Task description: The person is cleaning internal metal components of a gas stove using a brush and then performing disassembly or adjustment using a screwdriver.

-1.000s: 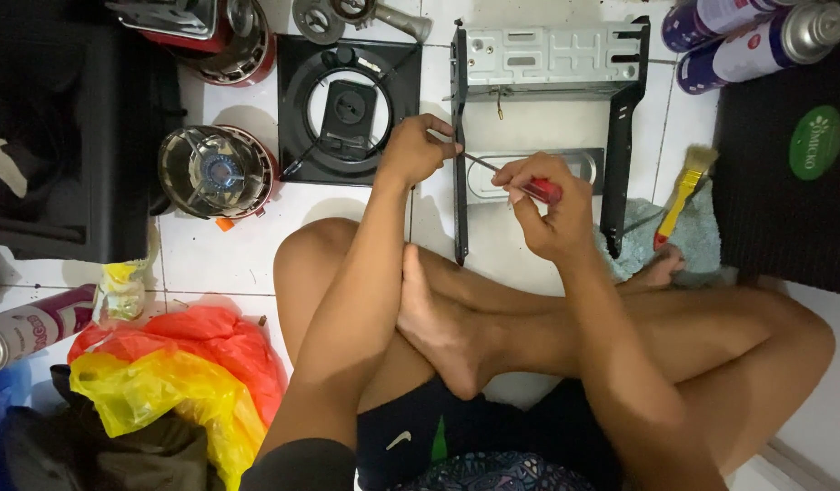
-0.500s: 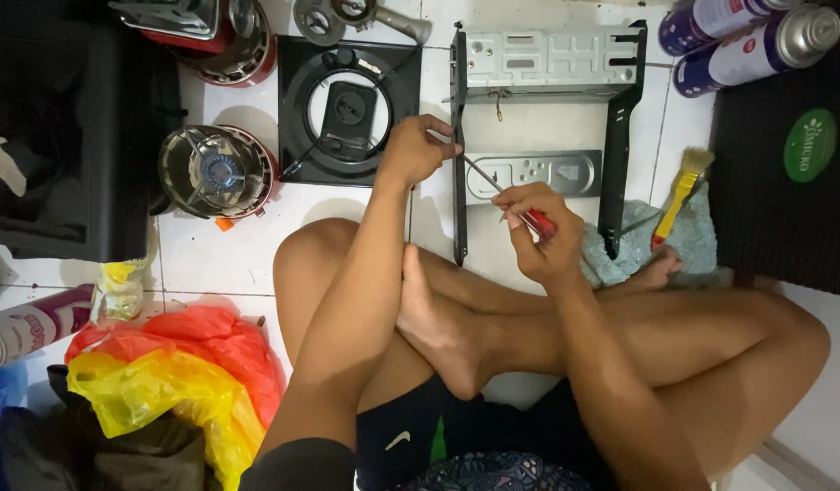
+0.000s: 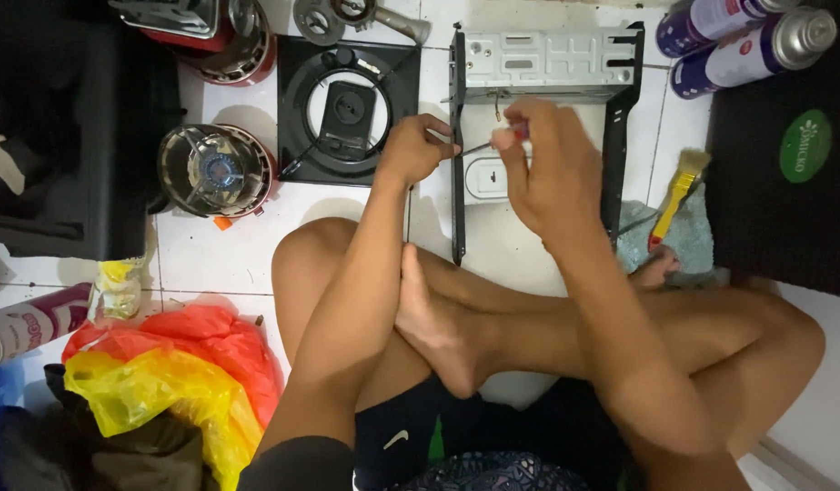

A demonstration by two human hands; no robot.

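1. A thin screwdriver (image 3: 492, 143) with a red handle is gripped in the right hand (image 3: 552, 168), the fingers being closed tightly around the handle; the metal shaft is pointed leftward toward the left hand (image 3: 411, 150).
2. The left hand is curled shut, and the tip of the shaft is met at its fingertips; whether some small part is pinched there cannot be told.
3. Both hands are held just above a grey metal chassis frame (image 3: 547, 64), which is laid on the white tiled floor (image 3: 211, 250) near its far edge, with two dark side rails running toward the person.
4. A small pale plate (image 3: 483, 177) is seen lying inside the frame, below the hands.
5. Just left of the frame, a black square burner base (image 3: 347, 109) is placed, and further left a round metal burner (image 3: 211, 171) is set.
6. To the right of the frame, a yellow-handled brush (image 3: 676, 195) is rested on a grey-green cloth (image 3: 688, 241).
7. Two spray cans (image 3: 747, 41) are laid at the far right corner.
8. A red and yellow plastic bag (image 3: 165, 373) is found near the left edge of the floor.
9. The person's crossed bare legs (image 3: 492, 318) are folded beneath the arms.
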